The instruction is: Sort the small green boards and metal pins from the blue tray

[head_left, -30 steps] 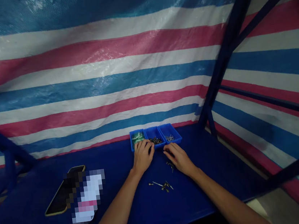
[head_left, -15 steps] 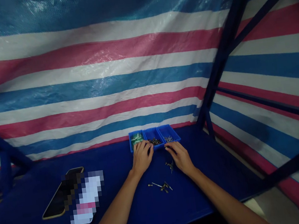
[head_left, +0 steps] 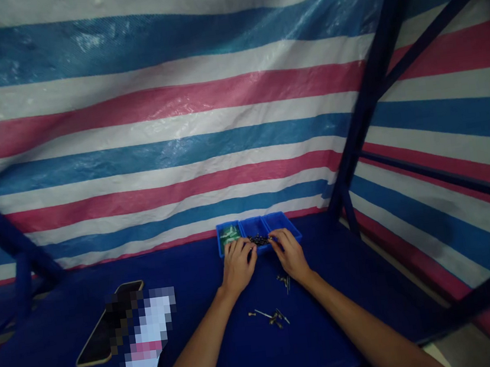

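My left hand (head_left: pixel 238 267) is at the front of the left blue bin (head_left: pixel 220 240), its fingers curled. Between thumb and forefinger there may be a small dark piece, too small to name. My right hand (head_left: pixel 292 256) reaches over the front edge of the bins, fingertips pinched beside the small dark metal parts (head_left: pixel 259 240) in the middle bin. What the right fingers hold, if anything, is hidden. A green packet (head_left: pixel 230 233) lies in the left bin. The right bin (head_left: pixel 278 220) is partly covered by my right hand.
Small brass-coloured pieces and thin silver pins (head_left: pixel 274 318) lie on the blue tabletop (head_left: pixel 210 336). Another little group (head_left: pixel 286 282) is below my right hand. Two phones, one dark (head_left: pixel 94 339) and one lit and blurred (head_left: pixel 149 332), lie at left. Blue frame bars and striped sheeting surround the table.
My right hand has moved from in front of the right bin to the bins' front edge, by the middle bin's parts. My left hand stays nearly in place. The view has tilted up slightly.
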`<state>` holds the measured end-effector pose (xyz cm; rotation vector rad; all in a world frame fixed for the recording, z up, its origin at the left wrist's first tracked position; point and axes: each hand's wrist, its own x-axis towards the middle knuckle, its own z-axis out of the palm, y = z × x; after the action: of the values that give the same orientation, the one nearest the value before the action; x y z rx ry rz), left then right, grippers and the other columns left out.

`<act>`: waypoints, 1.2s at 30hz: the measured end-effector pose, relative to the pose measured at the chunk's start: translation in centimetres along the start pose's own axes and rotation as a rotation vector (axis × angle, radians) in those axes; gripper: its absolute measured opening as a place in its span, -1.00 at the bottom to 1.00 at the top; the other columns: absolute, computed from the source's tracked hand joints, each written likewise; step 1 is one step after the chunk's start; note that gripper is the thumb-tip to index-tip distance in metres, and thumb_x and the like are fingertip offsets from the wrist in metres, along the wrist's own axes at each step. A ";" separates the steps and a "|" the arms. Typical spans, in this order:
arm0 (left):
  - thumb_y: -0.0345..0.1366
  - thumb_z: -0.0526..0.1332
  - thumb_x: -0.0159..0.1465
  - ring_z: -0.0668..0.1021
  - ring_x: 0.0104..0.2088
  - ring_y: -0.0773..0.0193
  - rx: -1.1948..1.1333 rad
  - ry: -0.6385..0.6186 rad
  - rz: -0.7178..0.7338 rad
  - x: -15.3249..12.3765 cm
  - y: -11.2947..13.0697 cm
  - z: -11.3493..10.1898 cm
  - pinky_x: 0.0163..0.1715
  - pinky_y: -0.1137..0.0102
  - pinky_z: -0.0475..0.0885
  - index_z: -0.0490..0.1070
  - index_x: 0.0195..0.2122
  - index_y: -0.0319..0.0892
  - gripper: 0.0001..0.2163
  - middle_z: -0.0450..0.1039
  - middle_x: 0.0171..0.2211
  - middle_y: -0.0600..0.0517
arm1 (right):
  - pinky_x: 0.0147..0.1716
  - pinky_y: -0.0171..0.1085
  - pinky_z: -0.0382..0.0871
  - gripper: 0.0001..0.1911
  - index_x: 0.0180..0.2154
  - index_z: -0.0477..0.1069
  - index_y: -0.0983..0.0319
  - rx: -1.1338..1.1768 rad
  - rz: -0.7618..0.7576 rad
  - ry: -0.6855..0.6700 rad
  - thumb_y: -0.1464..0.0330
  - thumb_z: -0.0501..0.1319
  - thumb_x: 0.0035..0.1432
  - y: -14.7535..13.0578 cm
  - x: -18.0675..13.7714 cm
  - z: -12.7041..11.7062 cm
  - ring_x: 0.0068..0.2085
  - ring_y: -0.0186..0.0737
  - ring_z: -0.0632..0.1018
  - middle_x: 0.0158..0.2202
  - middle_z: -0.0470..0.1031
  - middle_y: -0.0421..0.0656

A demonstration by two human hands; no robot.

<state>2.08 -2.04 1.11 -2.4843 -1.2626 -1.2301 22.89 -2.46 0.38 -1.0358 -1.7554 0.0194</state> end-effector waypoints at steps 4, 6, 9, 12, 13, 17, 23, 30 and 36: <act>-0.29 0.11 0.54 0.54 -0.02 0.11 0.012 -0.001 0.002 0.1 0.0 0.0 0.03 0.14 0.34 0.53 -0.07 -0.08 -0.82 0.54 -0.08 -0.04 | 0.17 -0.01 0.45 -0.75 0.12 0.43 0.11 -0.010 -0.040 -0.031 0.36 0.06 0.54 0.3 -0.5 -0.1 0.10 -0.02 0.55 0.04 0.53 -0.01; -0.29 0.11 0.54 0.54 -0.02 0.11 0.011 -0.003 0.005 0.1 0.0 0.0 0.03 0.15 0.34 0.53 -0.07 -0.08 -0.82 0.54 -0.08 -0.03 | 0.16 -0.01 0.44 -0.76 0.12 0.43 0.10 -0.009 -0.032 -0.042 0.35 0.06 0.55 0.3 -0.6 -0.2 0.09 -0.02 0.55 0.02 0.55 -0.03; -0.29 0.11 0.54 0.53 -0.02 0.12 0.007 -0.008 0.008 0.1 0.1 0.0 0.04 0.14 0.34 0.52 -0.06 -0.08 -0.82 0.54 -0.07 -0.04 | 0.10 0.00 0.45 -0.82 0.05 0.44 0.11 -0.011 0.009 -0.038 0.31 0.10 0.53 0.2 -0.7 -0.3 0.02 -0.01 0.56 -0.03 0.56 -0.04; -0.29 0.10 0.54 0.53 -0.02 0.12 0.006 -0.011 0.000 0.1 0.1 -0.1 0.03 0.14 0.33 0.52 -0.05 -0.08 -0.82 0.54 -0.07 -0.04 | 0.00 -0.04 0.47 -0.87 -0.05 0.44 0.12 -0.010 0.050 -0.035 0.28 0.14 0.51 0.1 -0.7 -0.3 -0.11 -0.05 0.54 -0.11 0.53 -0.06; -0.29 0.10 0.54 0.53 -0.02 0.12 0.006 -0.011 -0.003 0.1 0.1 -0.1 0.03 0.14 0.33 0.52 -0.05 -0.09 -0.82 0.54 -0.07 -0.04 | -0.03 -0.06 0.47 -0.88 -0.08 0.43 0.13 -0.009 0.055 -0.037 0.27 0.15 0.51 0.0 -0.7 -0.3 -0.15 -0.07 0.53 -0.14 0.52 -0.07; -0.28 0.10 0.55 0.53 -0.02 0.12 -0.002 -0.010 -0.005 0.1 0.1 -0.1 0.03 0.13 0.33 0.52 -0.05 -0.08 -0.81 0.54 -0.07 -0.04 | -0.10 -0.10 0.44 -0.86 -0.12 0.41 0.13 -0.008 0.061 -0.038 0.25 0.14 0.51 -0.1 -0.7 -0.4 -0.19 -0.08 0.50 -0.18 0.48 -0.09; -0.27 0.10 0.55 0.53 -0.01 0.12 0.003 -0.005 -0.004 0.1 0.2 -0.1 0.03 0.12 0.33 0.52 -0.06 -0.09 -0.81 0.54 -0.07 -0.04 | -0.13 -0.13 0.43 -0.87 -0.15 0.39 0.13 -0.025 0.066 -0.029 0.26 0.15 0.50 -0.1 -0.8 -0.4 -0.23 -0.11 0.48 -0.22 0.45 -0.11; -0.29 0.11 0.54 0.54 -0.02 0.12 -0.001 -0.002 -0.006 0.1 0.1 -0.1 0.02 0.13 0.35 0.53 -0.06 -0.08 -0.82 0.55 -0.07 -0.03 | -0.09 -0.11 0.47 -0.88 -0.09 0.44 0.13 -0.028 0.081 -0.056 0.27 0.16 0.49 -0.3 -0.7 -0.5 -0.14 -0.06 0.53 -0.18 0.49 -0.08; -0.29 0.10 0.54 0.54 -0.02 0.11 -0.001 -0.001 -0.009 0.0 0.1 0.1 0.02 0.13 0.34 0.53 -0.07 -0.07 -0.81 0.55 -0.07 -0.03 | 0.03 -0.05 0.52 -0.78 0.07 0.47 0.11 0.001 0.068 -0.047 0.31 0.10 0.51 -0.3 -0.7 -0.5 0.01 0.00 0.57 -0.03 0.52 -0.01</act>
<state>2.21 -2.07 1.13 -2.4833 -1.2752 -1.2319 23.16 -3.29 0.21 -1.1019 -1.7620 0.0877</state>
